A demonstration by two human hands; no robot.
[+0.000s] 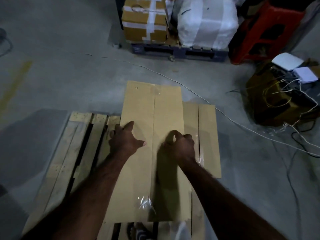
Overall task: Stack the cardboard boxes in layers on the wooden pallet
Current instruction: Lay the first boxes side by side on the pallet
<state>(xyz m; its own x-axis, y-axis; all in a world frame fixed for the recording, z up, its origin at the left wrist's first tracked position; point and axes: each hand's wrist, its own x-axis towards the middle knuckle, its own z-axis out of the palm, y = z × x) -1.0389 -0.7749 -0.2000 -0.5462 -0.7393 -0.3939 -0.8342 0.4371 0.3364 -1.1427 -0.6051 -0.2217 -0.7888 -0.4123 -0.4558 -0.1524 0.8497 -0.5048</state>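
A long cardboard box (150, 108) lies on top of a lower cardboard box (207, 139), both over the right part of the wooden pallet (81, 135). My left hand (124, 139) rests at the top box's left edge with fingers spread, thumb on its upper face. My right hand (180, 144) hovers over the top box near its right edge, fingers curled, with nothing seen in it. Clear tape (145, 203) shines on the near end of the top box.
Bare slats of the pallet show to the left. At the back stand a taped brown box (143, 19) and a white sack (207, 23) on a dark pallet, beside a red plastic stool (265, 30). Cables (225, 115) and a box of devices (280, 94) lie to the right.
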